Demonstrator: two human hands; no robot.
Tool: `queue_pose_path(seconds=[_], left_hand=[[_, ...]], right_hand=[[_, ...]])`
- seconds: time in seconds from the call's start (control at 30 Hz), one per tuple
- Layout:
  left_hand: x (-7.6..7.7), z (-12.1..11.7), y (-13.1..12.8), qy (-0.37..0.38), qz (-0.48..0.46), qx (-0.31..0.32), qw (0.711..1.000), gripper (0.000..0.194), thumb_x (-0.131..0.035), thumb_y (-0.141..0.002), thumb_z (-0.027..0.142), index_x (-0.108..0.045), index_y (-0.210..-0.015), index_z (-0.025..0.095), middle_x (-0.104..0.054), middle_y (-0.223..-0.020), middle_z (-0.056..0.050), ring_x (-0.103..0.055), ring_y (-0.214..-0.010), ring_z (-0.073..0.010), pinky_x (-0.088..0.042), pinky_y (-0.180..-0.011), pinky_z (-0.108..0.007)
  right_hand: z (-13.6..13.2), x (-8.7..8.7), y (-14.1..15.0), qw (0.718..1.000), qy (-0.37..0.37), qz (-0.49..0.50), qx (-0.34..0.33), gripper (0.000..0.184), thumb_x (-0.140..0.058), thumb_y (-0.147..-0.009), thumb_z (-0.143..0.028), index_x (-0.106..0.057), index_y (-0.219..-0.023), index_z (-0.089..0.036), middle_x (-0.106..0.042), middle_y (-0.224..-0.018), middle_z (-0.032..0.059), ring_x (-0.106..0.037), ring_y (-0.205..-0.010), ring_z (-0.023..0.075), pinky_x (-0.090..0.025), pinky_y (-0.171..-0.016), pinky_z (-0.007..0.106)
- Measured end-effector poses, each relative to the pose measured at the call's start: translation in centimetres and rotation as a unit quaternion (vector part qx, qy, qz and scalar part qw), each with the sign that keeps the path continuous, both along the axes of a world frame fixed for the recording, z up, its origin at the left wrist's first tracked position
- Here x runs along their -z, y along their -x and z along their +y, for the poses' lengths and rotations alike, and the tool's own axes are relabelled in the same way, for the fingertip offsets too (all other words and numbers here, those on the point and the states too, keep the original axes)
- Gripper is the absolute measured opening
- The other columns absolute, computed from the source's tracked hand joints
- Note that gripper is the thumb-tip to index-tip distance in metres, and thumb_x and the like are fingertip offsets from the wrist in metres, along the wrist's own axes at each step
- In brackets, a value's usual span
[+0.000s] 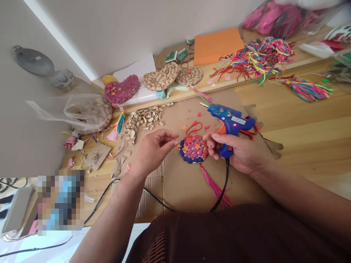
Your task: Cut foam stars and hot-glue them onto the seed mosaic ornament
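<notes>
My right hand is wrapped round the handle of a blue hot glue gun. Its metal nozzle points up and left, a small red light glows on its side, and a black cord hangs from the grip. Between my hands a round ornament lies on the cardboard, covered in purple, red and blue peanut shells with several stars, a red loop on top and a pink tassel below. At its left edge my left hand pinches a small orange piece, mostly hidden by the fingertips.
Loose peanut shells lie on the cardboard at upper left. Behind stand a purple heart and plain peanut-shell ornaments. Colourful tassels and an orange sheet are at the back. A black cable crosses the left side.
</notes>
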State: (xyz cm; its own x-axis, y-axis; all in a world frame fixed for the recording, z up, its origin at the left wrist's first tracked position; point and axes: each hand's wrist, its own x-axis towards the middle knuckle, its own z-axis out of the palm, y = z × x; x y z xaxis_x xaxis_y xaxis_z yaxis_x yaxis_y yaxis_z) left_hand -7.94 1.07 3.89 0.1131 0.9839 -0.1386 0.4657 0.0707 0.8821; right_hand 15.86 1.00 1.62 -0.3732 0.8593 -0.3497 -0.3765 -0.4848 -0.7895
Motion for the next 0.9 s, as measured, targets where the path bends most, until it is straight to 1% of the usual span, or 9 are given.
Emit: queue_pose_path(seconds=[0.13, 0.27, 0.4, 0.57, 0.73, 0.9], left_hand=[[0.3, -1.2, -0.9, 0.045, 0.015, 0.061, 0.997, 0.015, -0.068, -0.081, 0.03, -0.07, -0.087, 0.017, -0.073, -0.084, -0.003, -0.064, -0.074, -0.0138, -0.05, -0.07, -0.026], [0.6, -1.2, -1.6, 0.056, 0.037, 0.104, 0.992, 0.01, -0.064, -0.082, 0.024, -0.07, -0.086, 0.018, -0.073, -0.082, -0.001, -0.064, -0.074, -0.0131, -0.048, -0.069, -0.025], [0.4, -0.9, -2.2, 0.053, 0.064, 0.115, 0.99, 0.009, -0.062, -0.081, 0.021, -0.071, -0.084, 0.018, -0.072, -0.078, 0.001, -0.062, -0.07, -0.0125, -0.046, -0.066, -0.024], [0.6, -0.9, -2.4, 0.065, 0.085, 0.125, 0.986, 0.011, -0.062, -0.08, 0.021, -0.072, -0.084, 0.018, -0.073, -0.08, 0.0, -0.062, -0.071, -0.0138, -0.046, -0.068, -0.026], [0.4, -0.8, -2.2, 0.06, 0.066, 0.114, 0.99, 0.01, -0.063, -0.082, 0.024, -0.069, -0.086, 0.017, -0.07, -0.08, 0.0, -0.058, -0.068, -0.0124, -0.045, -0.065, -0.025], [-0.1, -0.6, -2.0, 0.059, 0.026, 0.123, 0.99, 0.01, -0.061, -0.084, 0.024, -0.067, -0.085, 0.016, -0.068, -0.08, -0.001, -0.058, -0.073, -0.0129, -0.045, -0.069, -0.026]], right_hand=[[-0.1, 0.5, 0.3, 0.999, -0.023, -0.033, -0.009, 0.016, -0.071, -0.079, -0.033, -0.076, -0.083, -0.018, -0.061, -0.071, 0.0027, -0.061, -0.064, 0.0156, -0.043, -0.049, 0.024], [-0.1, 0.6, 0.3, 0.999, -0.031, -0.045, -0.001, 0.013, -0.073, -0.078, -0.032, -0.076, -0.081, -0.02, -0.062, -0.068, 0.0022, -0.061, -0.061, 0.015, -0.044, -0.049, 0.024], [-0.1, 0.7, 0.3, 0.998, -0.041, -0.054, 0.003, 0.011, -0.072, -0.078, -0.031, -0.076, -0.08, -0.021, -0.063, -0.067, 0.0023, -0.062, -0.061, 0.0156, -0.044, -0.05, 0.025], [-0.1, 0.7, 0.5, 0.997, -0.039, -0.067, 0.006, 0.011, -0.072, -0.077, -0.032, -0.075, -0.079, -0.022, -0.064, -0.066, 0.0023, -0.061, -0.061, 0.017, -0.043, -0.05, 0.027], [-0.1, 1.0, 0.5, 0.996, -0.04, -0.075, 0.001, 0.011, -0.072, -0.078, -0.034, -0.076, -0.079, -0.024, -0.064, -0.067, 0.0034, -0.061, -0.063, 0.0189, -0.044, -0.052, 0.03], [0.0, 1.3, 0.5, 0.997, -0.036, -0.074, -0.001, 0.011, -0.073, -0.078, -0.035, -0.076, -0.079, -0.025, -0.065, -0.068, 0.0036, -0.062, -0.064, 0.0195, -0.045, -0.052, 0.031]])
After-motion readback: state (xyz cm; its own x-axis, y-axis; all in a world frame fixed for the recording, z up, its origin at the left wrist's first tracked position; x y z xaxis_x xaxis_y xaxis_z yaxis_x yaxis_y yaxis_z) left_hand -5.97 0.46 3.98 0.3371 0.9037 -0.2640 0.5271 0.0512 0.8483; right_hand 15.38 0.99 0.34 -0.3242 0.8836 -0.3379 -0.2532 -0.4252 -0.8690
